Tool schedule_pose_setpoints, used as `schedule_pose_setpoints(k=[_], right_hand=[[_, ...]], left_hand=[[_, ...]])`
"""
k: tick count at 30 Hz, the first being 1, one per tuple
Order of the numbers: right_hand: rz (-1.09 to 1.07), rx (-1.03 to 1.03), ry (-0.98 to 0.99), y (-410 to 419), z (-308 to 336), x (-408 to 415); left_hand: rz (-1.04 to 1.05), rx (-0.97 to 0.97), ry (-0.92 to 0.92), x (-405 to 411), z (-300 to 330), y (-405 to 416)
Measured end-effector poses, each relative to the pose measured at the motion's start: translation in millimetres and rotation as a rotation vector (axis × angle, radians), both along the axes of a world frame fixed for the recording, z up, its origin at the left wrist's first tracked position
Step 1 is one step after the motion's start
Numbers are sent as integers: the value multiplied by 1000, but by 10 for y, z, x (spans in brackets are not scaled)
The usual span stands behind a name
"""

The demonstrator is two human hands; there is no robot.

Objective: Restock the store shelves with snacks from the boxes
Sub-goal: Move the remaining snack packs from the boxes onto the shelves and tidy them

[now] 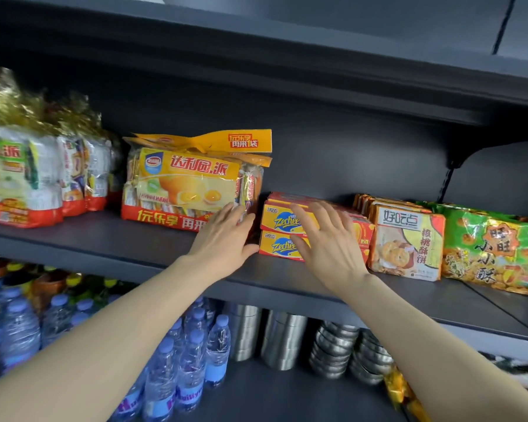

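Bottles: water bottles [192, 357] below, label partly readable "Hu…".
Your hands: left hand [223, 236] and right hand [326, 242] apart, fingers spread, flat against two stacked boxes [282, 233] on the shelf [110, 239].
Boxes: "Zechee…", rest hidden by your right hand.
Bag: yellow snack bag [192, 181] touching your left fingertips.

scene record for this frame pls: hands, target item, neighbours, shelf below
left hand: open, flat at the left end of the boxes
right hand: open, fingers spread on the box fronts
target: two stacked Zechee boxes on the shelf
left neighbour: yellow pie bag
right neighbour: walnut cookie packs
shelf below: water bottles, metal bowls
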State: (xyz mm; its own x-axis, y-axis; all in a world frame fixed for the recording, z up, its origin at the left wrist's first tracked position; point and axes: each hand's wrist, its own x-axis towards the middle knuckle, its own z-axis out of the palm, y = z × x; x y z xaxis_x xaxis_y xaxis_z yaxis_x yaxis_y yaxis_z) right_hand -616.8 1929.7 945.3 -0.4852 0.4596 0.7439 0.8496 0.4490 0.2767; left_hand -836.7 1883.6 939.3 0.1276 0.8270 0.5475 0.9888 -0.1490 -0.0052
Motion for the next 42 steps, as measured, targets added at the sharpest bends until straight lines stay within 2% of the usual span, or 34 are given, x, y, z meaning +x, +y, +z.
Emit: schedule_pose_setpoints(k=[12, 21, 26, 31, 42], right_hand=[[15, 19, -24, -63, 202, -239], [68, 40, -118, 209, 294, -1325], [-59, -93, -244, 471, 204, -2004], [-189, -157, -256, 807, 151, -2249], [-303, -80, -293, 1375, 2, -2326]], left_hand=[[47, -17, 1, -408, 89, -128], [62, 34, 58, -1458, 280, 178], [66, 24, 224, -2147, 297, 492], [34, 62, 397, -2448, 226, 937], [36, 125, 468, -2515, 118, 1566]])
